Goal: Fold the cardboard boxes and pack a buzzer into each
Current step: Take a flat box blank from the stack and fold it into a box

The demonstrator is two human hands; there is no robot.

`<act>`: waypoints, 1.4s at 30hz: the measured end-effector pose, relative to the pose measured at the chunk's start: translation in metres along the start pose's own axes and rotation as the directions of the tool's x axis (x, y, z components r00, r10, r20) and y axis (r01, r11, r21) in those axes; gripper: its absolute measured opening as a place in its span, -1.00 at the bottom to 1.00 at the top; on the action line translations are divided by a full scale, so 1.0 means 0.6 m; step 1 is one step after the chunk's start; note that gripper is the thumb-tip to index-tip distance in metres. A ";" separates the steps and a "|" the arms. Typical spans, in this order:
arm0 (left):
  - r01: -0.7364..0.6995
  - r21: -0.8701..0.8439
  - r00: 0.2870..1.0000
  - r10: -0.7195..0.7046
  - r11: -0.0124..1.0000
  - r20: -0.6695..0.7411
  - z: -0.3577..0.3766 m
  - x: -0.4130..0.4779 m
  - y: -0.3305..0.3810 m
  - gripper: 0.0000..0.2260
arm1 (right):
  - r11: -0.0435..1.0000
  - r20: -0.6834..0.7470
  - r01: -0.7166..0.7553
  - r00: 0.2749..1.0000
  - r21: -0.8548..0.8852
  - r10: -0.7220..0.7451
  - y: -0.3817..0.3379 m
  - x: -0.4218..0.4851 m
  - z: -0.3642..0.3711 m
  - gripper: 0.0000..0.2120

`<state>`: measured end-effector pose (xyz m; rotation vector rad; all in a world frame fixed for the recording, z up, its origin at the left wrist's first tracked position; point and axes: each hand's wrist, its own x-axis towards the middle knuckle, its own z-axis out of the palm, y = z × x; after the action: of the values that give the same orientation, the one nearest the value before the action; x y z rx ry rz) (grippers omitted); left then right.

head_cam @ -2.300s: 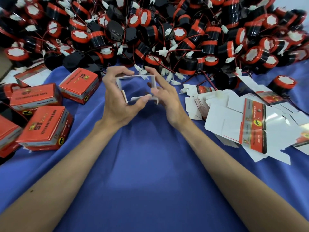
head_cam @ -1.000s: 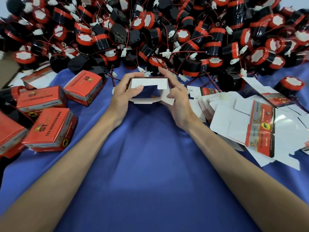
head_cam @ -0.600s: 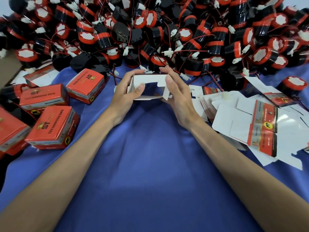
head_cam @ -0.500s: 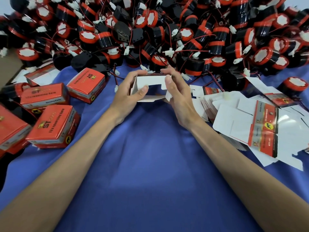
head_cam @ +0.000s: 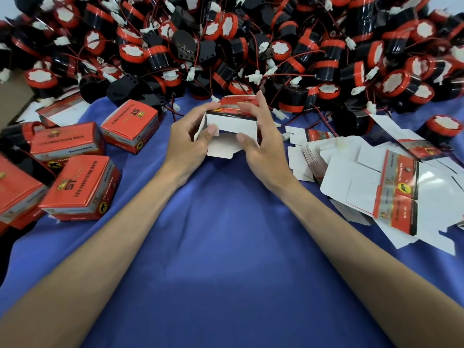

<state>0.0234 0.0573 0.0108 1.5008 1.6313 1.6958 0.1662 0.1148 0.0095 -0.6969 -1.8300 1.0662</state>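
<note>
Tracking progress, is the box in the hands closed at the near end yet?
No, the box has its near white flap sticking out untucked.

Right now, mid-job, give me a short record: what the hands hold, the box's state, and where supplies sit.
left hand: grips half-folded box, thumb on its near side
right hand: grips the same box, thumb by the flap
box state: near end open, tuck flap hanging down; no buzzer seen inside
buzzers: heaped beyond the hands
finished boxes: left, on blue cloth
flat blanks: stacked right
</note>
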 end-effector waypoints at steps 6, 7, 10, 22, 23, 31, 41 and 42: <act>-0.038 0.105 0.999 0.040 0.994 -0.020 0.007 -0.004 0.008 -0.56 | 0.999 -0.098 0.012 0.995 0.033 -0.009 0.008 0.004 -0.003 -0.53; -0.048 0.114 0.999 0.048 0.992 0.002 0.006 -0.007 0.010 -0.52 | 0.998 -0.101 0.006 0.995 0.065 0.001 0.009 0.004 -0.004 -0.54; -0.105 0.043 0.985 0.098 0.994 0.140 0.004 -0.011 0.013 -0.38 | 0.982 -0.094 -0.045 0.994 0.185 0.063 0.008 0.007 -0.008 -0.57; -0.310 0.196 0.939 0.268 0.930 0.216 0.008 -0.003 0.001 -0.31 | 0.922 -0.103 -0.072 0.987 0.381 0.119 0.007 0.010 -0.014 -0.60; -0.299 0.220 0.950 0.267 0.928 0.165 0.008 -0.003 0.003 -0.35 | 0.906 -0.070 -0.085 0.990 0.414 0.124 0.006 0.008 -0.013 -0.63; -0.209 0.209 0.977 0.212 0.955 0.008 0.008 -0.004 0.008 -0.49 | 0.899 0.056 -0.063 0.998 0.432 0.043 -0.005 0.002 -0.013 -0.72; -0.262 0.190 0.964 0.248 0.946 0.092 0.011 -0.010 0.010 -0.49 | 0.942 -0.029 -0.028 0.999 0.335 0.040 -0.002 0.003 -0.008 -0.71; -0.272 0.214 0.960 0.249 0.938 0.126 0.011 -0.010 0.009 -0.44 | 0.957 -0.068 -0.010 0.997 0.290 0.031 -0.001 0.004 -0.008 -0.71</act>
<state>0.0330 0.0544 0.0114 1.9569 1.6844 1.5726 0.1693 0.1181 0.0118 -0.5715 -1.5653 1.2745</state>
